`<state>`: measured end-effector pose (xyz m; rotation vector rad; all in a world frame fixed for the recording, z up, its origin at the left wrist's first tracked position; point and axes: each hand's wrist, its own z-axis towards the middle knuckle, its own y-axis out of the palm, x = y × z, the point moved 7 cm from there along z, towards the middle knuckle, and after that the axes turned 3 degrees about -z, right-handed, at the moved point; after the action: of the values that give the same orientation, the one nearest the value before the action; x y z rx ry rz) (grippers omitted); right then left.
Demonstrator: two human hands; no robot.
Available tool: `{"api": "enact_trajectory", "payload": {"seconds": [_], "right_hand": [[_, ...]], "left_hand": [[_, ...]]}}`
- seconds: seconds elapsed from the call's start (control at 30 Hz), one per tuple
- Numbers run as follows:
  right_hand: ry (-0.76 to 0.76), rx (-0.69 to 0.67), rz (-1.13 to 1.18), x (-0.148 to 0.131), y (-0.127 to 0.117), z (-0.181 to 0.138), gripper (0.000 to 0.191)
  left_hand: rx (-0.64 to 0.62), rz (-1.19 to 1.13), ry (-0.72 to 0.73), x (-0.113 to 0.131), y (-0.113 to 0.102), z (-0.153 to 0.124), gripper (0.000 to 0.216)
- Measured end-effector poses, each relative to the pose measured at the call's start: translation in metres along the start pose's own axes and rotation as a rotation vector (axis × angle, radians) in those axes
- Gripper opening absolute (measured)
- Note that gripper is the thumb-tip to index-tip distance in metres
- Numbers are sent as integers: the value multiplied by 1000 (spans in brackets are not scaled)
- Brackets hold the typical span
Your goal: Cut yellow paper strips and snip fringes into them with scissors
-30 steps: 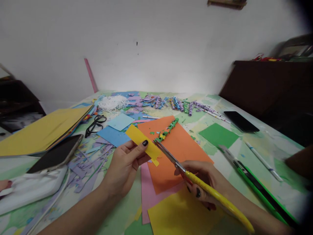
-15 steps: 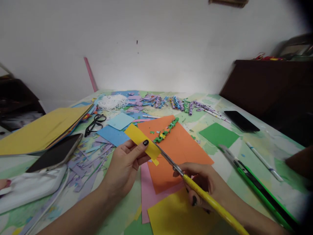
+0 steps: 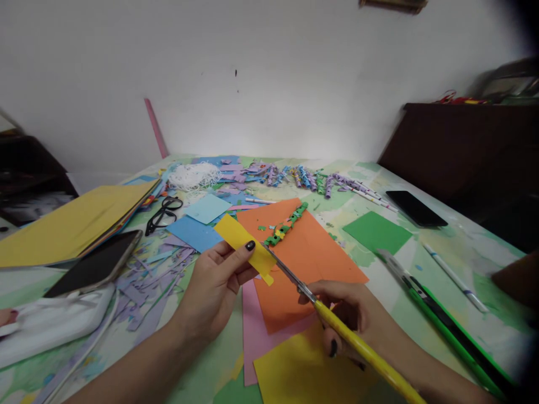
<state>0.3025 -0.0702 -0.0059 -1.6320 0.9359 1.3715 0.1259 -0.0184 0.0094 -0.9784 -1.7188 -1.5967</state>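
Observation:
A strip of yellow paper (image 3: pixel 239 231) is pinched between the thumb and fingers of my left hand (image 3: pixel 223 286), above the orange sheet (image 3: pixel 311 247). My right hand (image 3: pixel 349 314) is closed around yellow-handled scissors (image 3: pixel 353 339), seen nearly edge-on. Their thin metal blades meet the right end of the strip, where a small yellow flap hangs at the lower edge. Behind the blades, a curled green paper piece with small cut-outs (image 3: pixel 286 224) lies on the orange sheet. Pink paper (image 3: pixel 252 348) and yellow paper (image 3: pixel 307 365) lie under and in front of my right hand.
At right lie a green cutter knife (image 3: pixel 446 320), a green paper square (image 3: pixel 377 231), a pen-like stick (image 3: pixel 455 278) and a black phone (image 3: pixel 416 207). Purple scraps (image 3: pixel 138 286), glasses (image 3: pixel 162 216), another phone (image 3: pixel 96 264) and stacked yellow paper (image 3: pixel 80 221) are at left. Paper curls (image 3: pixel 307 178) line the back.
The small yellow flap at the strip's lower right edge now shows more joined to the strip. Both hands and the scissors have barely shifted.

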Motion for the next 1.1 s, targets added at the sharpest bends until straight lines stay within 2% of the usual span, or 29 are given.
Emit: {"api": "enact_trajectory", "payload": {"seconds": [0.17, 0.53, 0.73, 0.93, 1.1], "right_hand": [[65, -2, 47, -3, 4, 0, 28], [63, 0, 2, -7, 5, -1, 21], [58, 23, -35, -10, 4, -1, 25], [37, -5, 33, -5, 6, 0, 29], [38, 8, 41, -4, 7, 1, 24]], "left_hand": [[0, 11, -5, -1, -1, 0, 19], [-4, -18, -9, 0, 1, 0, 15], [6, -18, -17, -1, 0, 0, 18], [-32, -4, -36, -3, 3, -1, 25], [-23, -18, -51, -7, 3, -3, 24]]}}
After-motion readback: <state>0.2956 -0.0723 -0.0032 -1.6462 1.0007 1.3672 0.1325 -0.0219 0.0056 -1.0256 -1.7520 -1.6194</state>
